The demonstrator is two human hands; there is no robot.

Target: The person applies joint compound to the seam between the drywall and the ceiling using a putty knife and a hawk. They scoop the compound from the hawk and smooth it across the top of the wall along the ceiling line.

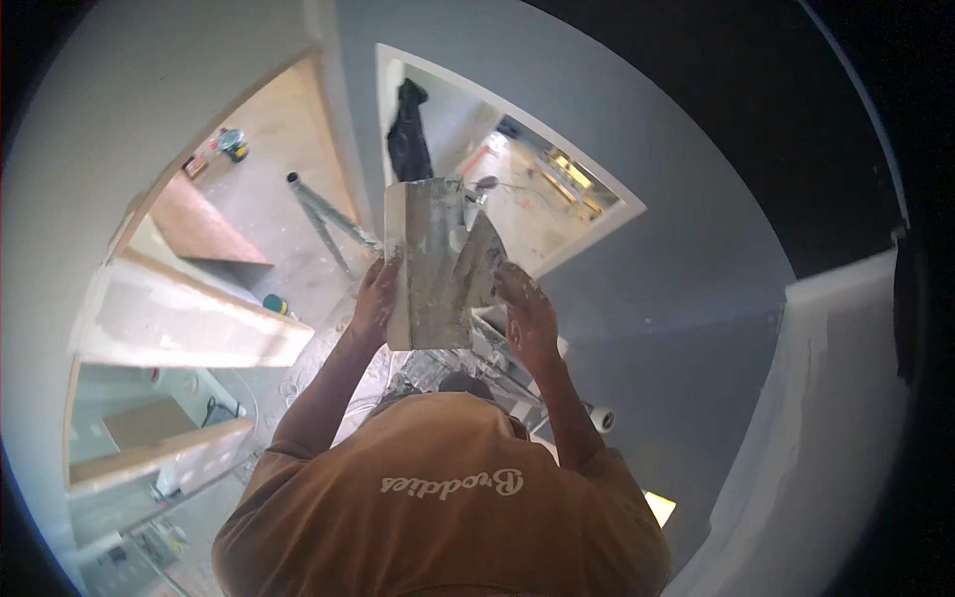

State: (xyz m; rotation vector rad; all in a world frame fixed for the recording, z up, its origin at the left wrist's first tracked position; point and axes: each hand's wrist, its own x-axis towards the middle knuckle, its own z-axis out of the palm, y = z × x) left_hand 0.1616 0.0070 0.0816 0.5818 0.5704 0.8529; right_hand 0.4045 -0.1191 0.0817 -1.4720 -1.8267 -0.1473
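Observation:
In front of my chest, my left hand [375, 303] grips the left side of a long plastering hawk or mud pan [433, 323], pale grey and smeared with compound; which of the two I cannot tell. My right hand [527, 310] is closed around a filling knife [482, 257] with a broad, tapering, smeared blade. That blade lies over the right part of the flat surface, its edge slanting up and away. Whether it touches the surface is hard to tell. Whitish smears mark both hands. The handle is hidden in my right fingers.
A grey pole [326, 214] leans beyond my left hand. A black garment [408, 134] hangs by a framed opening [597, 221]. A grey-blue wall [657, 348] stands close on my right. Left are a low partition [199, 313], a tub [276, 304] and a bucket [234, 145].

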